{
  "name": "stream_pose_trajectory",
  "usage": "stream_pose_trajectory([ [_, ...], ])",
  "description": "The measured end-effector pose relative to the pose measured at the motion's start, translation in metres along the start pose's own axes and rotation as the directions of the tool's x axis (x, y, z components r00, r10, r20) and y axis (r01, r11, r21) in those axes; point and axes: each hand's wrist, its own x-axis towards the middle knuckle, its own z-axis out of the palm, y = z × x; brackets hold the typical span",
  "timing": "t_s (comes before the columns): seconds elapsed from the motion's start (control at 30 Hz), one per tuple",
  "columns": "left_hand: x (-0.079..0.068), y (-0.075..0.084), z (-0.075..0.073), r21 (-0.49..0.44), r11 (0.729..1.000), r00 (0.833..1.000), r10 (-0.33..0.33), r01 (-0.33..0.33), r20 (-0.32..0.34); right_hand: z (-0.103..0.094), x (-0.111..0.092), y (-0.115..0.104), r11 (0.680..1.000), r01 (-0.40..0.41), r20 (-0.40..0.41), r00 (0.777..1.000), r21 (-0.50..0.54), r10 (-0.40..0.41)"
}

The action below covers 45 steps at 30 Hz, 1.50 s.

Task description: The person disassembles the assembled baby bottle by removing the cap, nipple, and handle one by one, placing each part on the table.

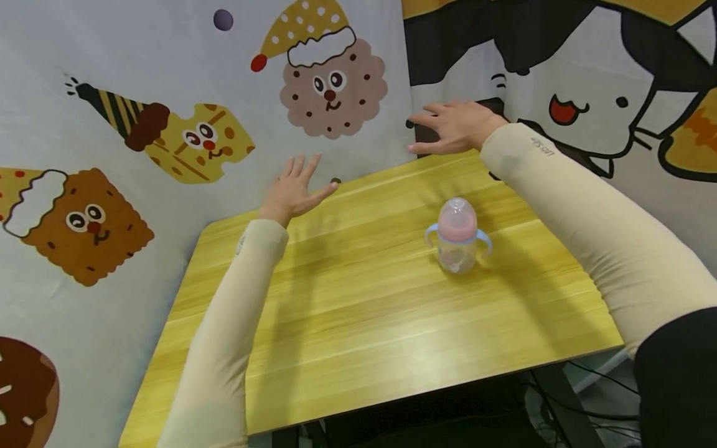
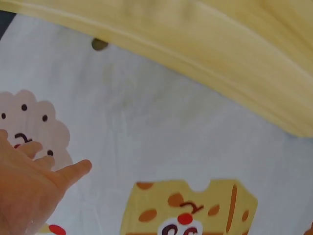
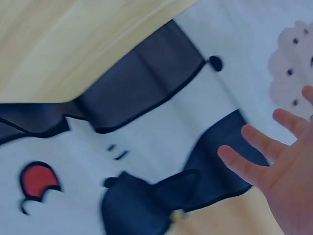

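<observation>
A baby bottle (image 1: pixel 457 236) with a pink collar, a clear dome cap and two pale blue side handles stands upright on the yellow wood-grain table (image 1: pixel 347 298), right of its middle. Both hands are raised above the far part of the table, apart from the bottle. The left hand (image 1: pixel 292 191) has its fingers spread and holds nothing; in the left wrist view that hand (image 2: pixel 34 188) appears at the lower left. Beyond the bottle, the right hand (image 1: pixel 456 127) is held with fingers extended and nothing in it. Its spread fingers also show in the right wrist view, where the hand (image 3: pixel 286 166) is at the right.
A white cloth backdrop (image 1: pixel 185 37) with cartoon food figures rises behind and left of the table. A second cloth with a cartoon cat (image 1: pixel 588 106) hangs at the right. Cables (image 1: pixel 594 414) lie below the table's right front edge.
</observation>
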Motion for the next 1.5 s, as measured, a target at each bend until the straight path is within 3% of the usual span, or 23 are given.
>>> stream_pose_trajectory([
  [0.17, -0.001, 0.006, 0.015, -0.076, 0.997, 1.0, 0.019, -0.019, -0.002, 0.004, 0.0, -0.013, 0.995, 0.076, -0.013, 0.997, -0.066, -0.077],
  [0.3, 0.0, 0.015, 0.022, -0.194, 0.98, 0.996, 0.026, -0.042, -0.086, 0.001, -0.001, -0.013, 0.992, 0.115, -0.019, 0.993, -0.061, -0.116],
  [0.4, -0.002, 0.026, 0.036, -0.296, 0.953, 0.992, 0.027, -0.062, -0.121, 0.006, -0.006, -0.017, 0.989, 0.147, -0.058, 0.987, -0.013, -0.148],
  [0.67, -0.01, 0.059, 0.078, -0.424, 0.903, 0.997, 0.054, -0.073, -0.055, 0.02, -0.025, -0.028, 0.976, 0.149, -0.239, 0.965, 0.158, -0.108],
  [0.77, -0.011, 0.068, 0.083, -0.455, 0.885, 0.995, 0.071, -0.097, -0.074, 0.02, -0.031, -0.028, 0.966, 0.138, -0.321, 0.945, 0.217, -0.063],
  [1.03, -0.014, 0.079, 0.08, -0.494, 0.843, 0.971, 0.127, -0.213, -0.202, 0.017, -0.049, -0.035, 0.909, 0.188, -0.504, 0.864, 0.371, 0.027],
  [1.13, -0.016, 0.086, 0.081, -0.493, 0.836, 0.967, 0.172, -0.243, -0.185, 0.017, -0.055, -0.038, 0.896, 0.2, -0.531, 0.846, 0.396, 0.046],
  [1.27, -0.022, 0.099, 0.082, -0.508, 0.818, 0.962, 0.252, -0.27, -0.107, 0.018, -0.062, -0.038, 0.889, 0.212, -0.552, 0.832, 0.406, 0.054],
  [1.37, -0.027, 0.113, 0.082, -0.556, 0.764, 0.933, 0.353, -0.327, -0.065, 0.017, -0.066, -0.036, 0.882, 0.214, -0.555, 0.829, 0.42, 0.063],
  [1.43, -0.028, 0.124, 0.083, -0.612, 0.694, 0.893, 0.447, -0.379, -0.047, 0.015, -0.069, -0.034, 0.875, 0.211, -0.546, 0.835, 0.436, 0.07],
  [1.5, -0.025, 0.135, 0.085, -0.672, 0.605, 0.84, 0.54, -0.427, -0.047, 0.013, -0.071, -0.031, 0.871, 0.205, -0.53, 0.845, 0.447, 0.074],
])
